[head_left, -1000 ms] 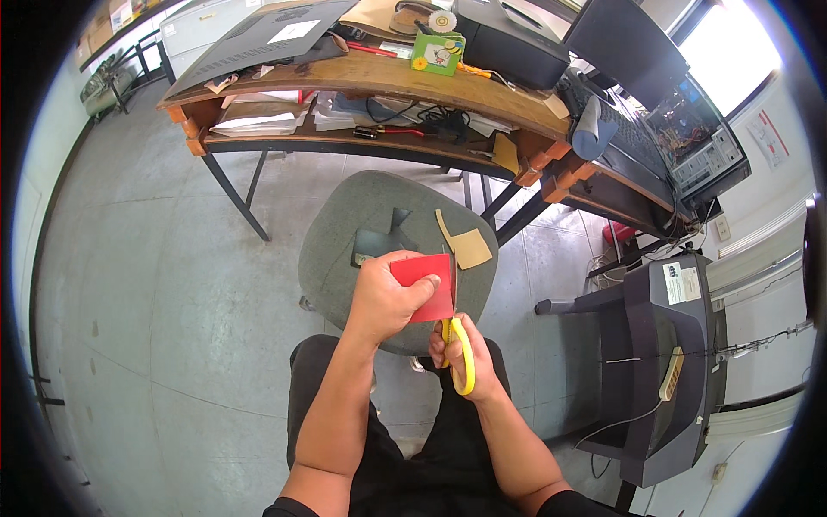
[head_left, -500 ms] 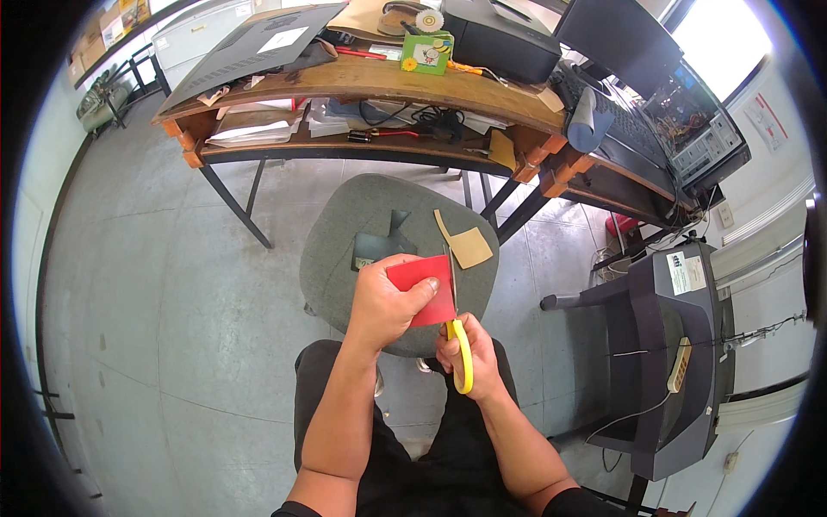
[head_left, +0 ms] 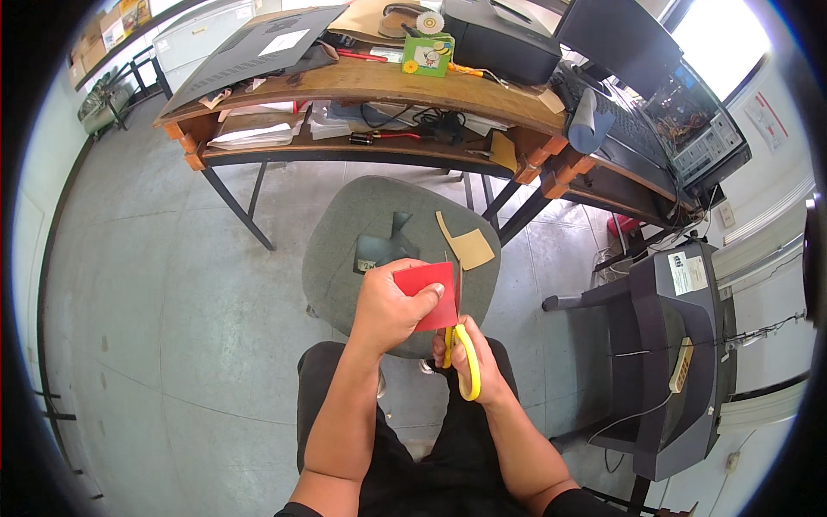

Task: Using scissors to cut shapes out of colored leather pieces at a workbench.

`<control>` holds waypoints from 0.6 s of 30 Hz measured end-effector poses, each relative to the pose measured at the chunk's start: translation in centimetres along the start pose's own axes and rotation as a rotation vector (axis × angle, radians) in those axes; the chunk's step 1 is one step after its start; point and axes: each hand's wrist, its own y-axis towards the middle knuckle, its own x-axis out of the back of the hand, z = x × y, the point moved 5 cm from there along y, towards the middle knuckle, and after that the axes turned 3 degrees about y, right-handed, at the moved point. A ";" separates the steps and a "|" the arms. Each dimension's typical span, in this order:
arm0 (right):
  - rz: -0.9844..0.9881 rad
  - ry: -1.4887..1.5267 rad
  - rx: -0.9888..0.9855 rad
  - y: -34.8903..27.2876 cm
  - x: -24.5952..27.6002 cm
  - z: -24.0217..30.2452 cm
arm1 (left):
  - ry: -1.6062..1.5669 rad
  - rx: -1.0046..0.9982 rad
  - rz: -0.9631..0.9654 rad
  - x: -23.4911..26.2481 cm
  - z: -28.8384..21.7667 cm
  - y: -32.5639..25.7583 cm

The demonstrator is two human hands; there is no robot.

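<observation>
My left hand (head_left: 389, 303) grips a flat red sheet (head_left: 425, 286), thumb pressed on its face. Yellow-handled scissors (head_left: 469, 366) are in my right hand (head_left: 482, 362), with their blades running along the sheet's right edge. The handle loops stand somewhat apart. Both hands are held over the near part of a grey cushioned seat (head_left: 336, 258). Beyond my left hand, a dark cut piece (head_left: 392, 241) lies on the seat, partly covered by the hand. A tan cut piece (head_left: 472, 248) with a narrow strip lies past the blade tips.
Ahead stands a wooden desk (head_left: 362, 90) with a shelf of papers and cables. It carries a printer (head_left: 500, 43) and a green holder (head_left: 427, 53). At right are an open computer case (head_left: 698, 129) and a dark plastic stand (head_left: 655, 345) with a power strip (head_left: 680, 366).
The scissor handles have spread apart and shifted slightly down and right. My left hand and the red sheet have moved a little to the right and down.
</observation>
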 end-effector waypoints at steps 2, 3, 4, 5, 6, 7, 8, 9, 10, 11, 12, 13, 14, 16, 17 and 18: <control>-0.012 -0.004 -0.001 -0.1 0.1 -0.1 | 0.009 -0.001 0.008 -0.1 -0.2 0.0; -0.023 -0.007 -0.003 -0.1 0.2 -0.2 | 0.019 -0.001 0.015 -0.2 -0.2 0.0; -0.023 -0.006 -0.003 -0.2 0.3 -0.4 | 0.020 -0.001 0.016 -0.1 -0.3 -0.1; -0.028 0.012 -0.002 -0.2 0.4 -0.7 | 0.028 -0.007 0.025 -0.2 -0.4 -0.1; -0.033 0.031 -0.001 -0.2 0.5 -0.8 | 0.035 -0.013 0.034 -0.3 -0.4 -0.1; -0.033 0.033 -0.001 -0.2 0.4 -0.9 | 0.037 -0.012 0.034 -0.2 -0.4 -0.1; -0.045 0.040 0.008 -0.2 0.2 -0.9 | 0.040 -0.019 0.027 -0.2 -0.5 -0.2; -0.056 0.047 0.018 -0.2 0.1 -0.8 | 0.043 -0.027 0.019 -0.2 -0.5 -0.2; -0.058 0.048 0.019 -0.2 0.0 -0.8 | 0.044 -0.026 0.022 -0.3 -0.5 -0.2; -0.078 0.066 0.015 -0.2 0.1 -0.8 | 0.025 -0.021 0.019 -0.3 -0.5 -0.2; -0.097 0.084 0.012 -0.2 0.1 -0.8 | 0.007 -0.016 0.016 -0.4 -0.4 -0.2; -0.098 0.085 0.013 -0.2 0.1 -0.8 | 0.009 -0.017 0.018 -0.5 -0.5 -0.2; -0.103 0.081 0.033 -0.2 0.1 -0.7 | -0.015 -0.014 0.010 -0.6 -0.5 -0.3; -0.109 0.079 0.054 -0.1 0.1 -0.6 | -0.037 -0.013 0.005 -0.6 -0.5 -0.3; -0.124 0.062 0.061 -0.1 0.1 -0.5 | -0.036 -0.008 0.002 -0.6 -0.5 -0.3; -0.139 0.045 0.068 -0.1 0.1 -0.5 | -0.035 -0.003 -0.001 -0.6 -0.4 -0.2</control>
